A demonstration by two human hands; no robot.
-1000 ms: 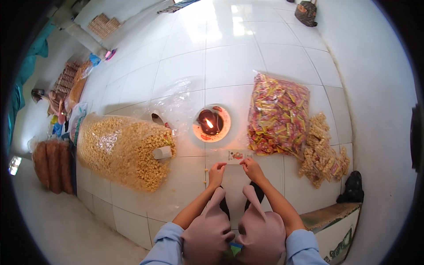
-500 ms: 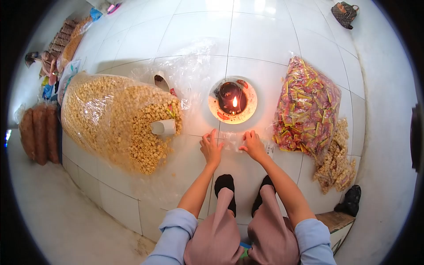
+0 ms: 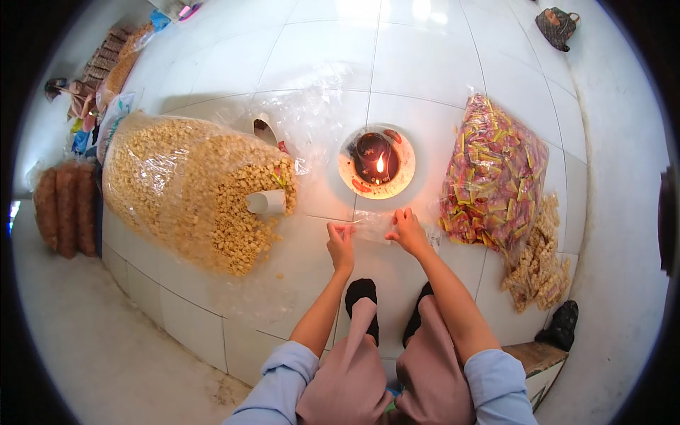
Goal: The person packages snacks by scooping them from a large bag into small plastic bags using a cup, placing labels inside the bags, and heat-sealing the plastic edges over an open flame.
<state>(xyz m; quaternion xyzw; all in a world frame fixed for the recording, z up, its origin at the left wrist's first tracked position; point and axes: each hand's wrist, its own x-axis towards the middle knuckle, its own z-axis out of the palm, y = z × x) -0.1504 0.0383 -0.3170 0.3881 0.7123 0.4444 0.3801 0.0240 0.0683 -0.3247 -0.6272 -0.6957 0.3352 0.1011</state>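
Between my hands a small clear plastic bag is stretched, just below the plate with a flame. My left hand pinches its left end. The right end is between the fingers of my right hand. Beyond the bag, a burning flame stands in a dark pool on a round plate. To the left lies a big clear bag of puffed snacks, its mouth towards me, with a white scoop resting on the snacks.
A large bag of red and yellow packets lies right, beside small filled snack bags. Crumpled clear plastic lies behind the flame's left. A black bag and a brown bag sit by the wall. A person is far left.
My view has tilted down and shifted left since the first frame. The printed packet between my hands has given way to clear plastic, and my left fingers have closed since half a second ago.
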